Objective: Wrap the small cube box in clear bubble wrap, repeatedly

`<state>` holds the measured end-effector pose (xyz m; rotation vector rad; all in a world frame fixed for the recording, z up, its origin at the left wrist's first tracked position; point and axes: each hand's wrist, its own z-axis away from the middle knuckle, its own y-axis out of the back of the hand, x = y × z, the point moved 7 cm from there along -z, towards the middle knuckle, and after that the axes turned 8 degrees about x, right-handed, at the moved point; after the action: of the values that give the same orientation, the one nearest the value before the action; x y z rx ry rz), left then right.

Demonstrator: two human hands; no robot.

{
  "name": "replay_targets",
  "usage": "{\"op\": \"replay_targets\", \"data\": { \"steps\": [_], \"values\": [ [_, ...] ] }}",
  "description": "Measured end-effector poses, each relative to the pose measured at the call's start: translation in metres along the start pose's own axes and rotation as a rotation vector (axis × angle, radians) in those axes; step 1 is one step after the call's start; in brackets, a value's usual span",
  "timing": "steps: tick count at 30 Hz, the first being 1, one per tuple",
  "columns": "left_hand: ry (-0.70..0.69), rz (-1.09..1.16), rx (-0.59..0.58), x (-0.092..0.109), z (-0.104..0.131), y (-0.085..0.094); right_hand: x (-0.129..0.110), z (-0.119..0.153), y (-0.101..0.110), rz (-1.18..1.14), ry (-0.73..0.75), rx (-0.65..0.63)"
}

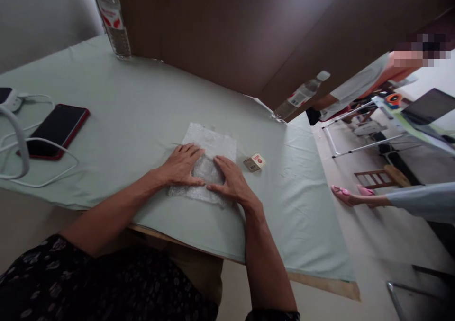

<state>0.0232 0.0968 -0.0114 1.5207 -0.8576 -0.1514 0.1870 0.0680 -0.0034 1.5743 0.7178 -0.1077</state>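
Observation:
A sheet of clear bubble wrap [209,141] lies flat on the pale green tablecloth [142,103]. My left hand [183,165] rests on its left part with the fingers spread. On the right part lies my right hand [229,179], also spread, its thumb close to the left thumb. Bubble wrap shows between the two hands. Just right of my right hand sits a small printed box [255,162], which neither hand touches.
A phone [59,130] with a red edge and white cables [71,167] lie at the left. Two plastic bottles [115,27] [300,96] stand by a brown panel [220,32]. Beyond the right edge are people, a chair [382,176] and a laptop [431,105].

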Motion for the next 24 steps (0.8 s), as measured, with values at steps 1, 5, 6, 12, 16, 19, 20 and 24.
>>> {"op": "replay_targets", "data": {
  "steps": [1,5,6,12,16,19,20,24],
  "values": [
    [0.005,-0.007,-0.001,0.000,0.000,0.001,0.005,0.001,-0.001,0.012,-0.014,-0.024],
    [0.026,-0.030,-0.063,-0.006,0.003,0.006,0.017,0.005,0.004,0.028,-0.013,-0.052],
    [0.026,-0.038,-0.086,-0.009,0.004,0.008,0.018,0.005,0.004,0.030,-0.005,-0.058],
    [-0.021,-0.078,-0.177,-0.016,0.007,0.009,0.016,0.004,0.020,-0.006,0.062,0.086],
    [-0.016,-0.062,-0.160,-0.014,0.007,0.010,0.033,0.012,0.070,0.033,-0.040,0.586],
    [0.017,-0.033,-0.132,-0.014,0.005,0.015,0.067,0.026,0.090,0.115,-0.300,0.761],
    [0.028,-0.023,-0.111,-0.015,0.004,0.018,0.079,0.029,0.090,0.134,-0.391,0.731],
    [0.025,0.003,-0.047,-0.019,0.003,0.024,0.112,0.035,0.076,0.126,-0.623,0.527]
  ]
}}
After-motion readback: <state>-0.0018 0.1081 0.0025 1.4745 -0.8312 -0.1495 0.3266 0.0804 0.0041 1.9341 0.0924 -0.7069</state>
